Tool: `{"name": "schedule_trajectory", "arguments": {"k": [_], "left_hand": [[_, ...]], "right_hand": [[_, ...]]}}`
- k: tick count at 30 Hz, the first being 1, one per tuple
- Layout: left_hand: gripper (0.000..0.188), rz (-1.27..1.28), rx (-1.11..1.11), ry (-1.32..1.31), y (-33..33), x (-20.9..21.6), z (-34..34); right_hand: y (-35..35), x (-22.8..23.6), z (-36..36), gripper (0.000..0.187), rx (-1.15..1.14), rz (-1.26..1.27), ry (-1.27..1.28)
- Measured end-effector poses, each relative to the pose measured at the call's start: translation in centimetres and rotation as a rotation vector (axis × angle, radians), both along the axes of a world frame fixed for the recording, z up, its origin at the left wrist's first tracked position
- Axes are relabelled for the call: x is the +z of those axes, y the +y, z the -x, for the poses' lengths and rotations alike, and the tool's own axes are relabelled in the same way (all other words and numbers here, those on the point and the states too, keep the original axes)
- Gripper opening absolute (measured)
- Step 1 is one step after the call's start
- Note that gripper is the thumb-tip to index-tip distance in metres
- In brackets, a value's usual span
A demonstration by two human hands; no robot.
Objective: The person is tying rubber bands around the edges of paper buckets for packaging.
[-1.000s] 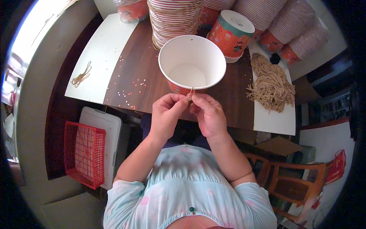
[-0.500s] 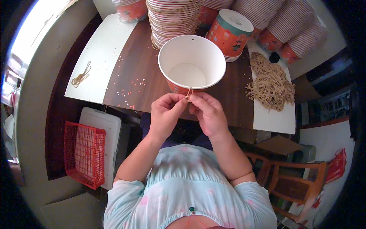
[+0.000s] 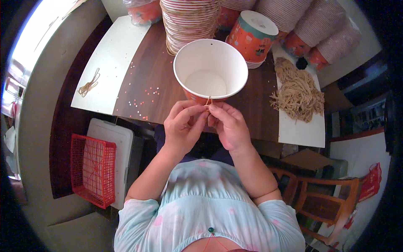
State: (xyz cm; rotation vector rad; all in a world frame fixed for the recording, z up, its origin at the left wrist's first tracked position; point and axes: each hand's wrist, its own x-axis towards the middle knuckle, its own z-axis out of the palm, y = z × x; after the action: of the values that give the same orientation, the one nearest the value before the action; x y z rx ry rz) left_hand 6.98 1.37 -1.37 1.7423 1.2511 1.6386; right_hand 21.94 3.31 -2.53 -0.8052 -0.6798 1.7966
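A large white-lined paper bucket (image 3: 205, 86) with an orange outside stands upright at the table's front edge. A thin tan cord (image 3: 209, 100) comes from the near side of its rim, and my fingers hold it just below. My left hand (image 3: 184, 124) pinches the cord between thumb and fingers. Close beside it, my right hand (image 3: 228, 124) also pinches the cord, its thumb uppermost. The two sets of fingertips almost touch and hide the cord's ends. A small hole shows in the bucket's far wall.
Behind the bucket rises a tall stack of buckets (image 3: 191, 25) with cords hanging off it. An upside-down orange bucket (image 3: 254, 38) stands to its right. Tan cords lie heaped (image 3: 300, 92) at the right; a few cords (image 3: 89, 84) lie left. A red basket (image 3: 93, 170) sits below left.
The fingers of my left hand have shifted slightly and curled more around the cord. My right hand and the bucket have hardly moved.
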Motion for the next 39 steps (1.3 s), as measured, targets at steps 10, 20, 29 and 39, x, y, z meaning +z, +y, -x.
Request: {"name": "schedule_trajectory", "arguments": {"k": [10, 20, 29, 39], "left_hand": [[0.013, 0.036, -0.037, -0.078, 0.6, -0.3, 0.3], [0.006, 0.216, -0.064, -0.323, 0.6, -0.1, 0.4], [0.006, 0.194, -0.033, -0.27, 0.8, 0.4, 0.3], [0.005, 0.245, -0.071, -0.307, 0.9, 0.2, 0.3]], "right_hand": [[0.4, 0.4, 0.0, 0.015, 0.0, 0.032, 0.099], [0.7, 0.4, -0.8, 0.019, -0.054, -0.066, -0.21], [0.1, 1.9, -0.3, 0.012, -0.218, -0.389, -0.769], [-0.9, 5.1, 0.2, 0.017, -0.458, -0.982, -1.326]]}}
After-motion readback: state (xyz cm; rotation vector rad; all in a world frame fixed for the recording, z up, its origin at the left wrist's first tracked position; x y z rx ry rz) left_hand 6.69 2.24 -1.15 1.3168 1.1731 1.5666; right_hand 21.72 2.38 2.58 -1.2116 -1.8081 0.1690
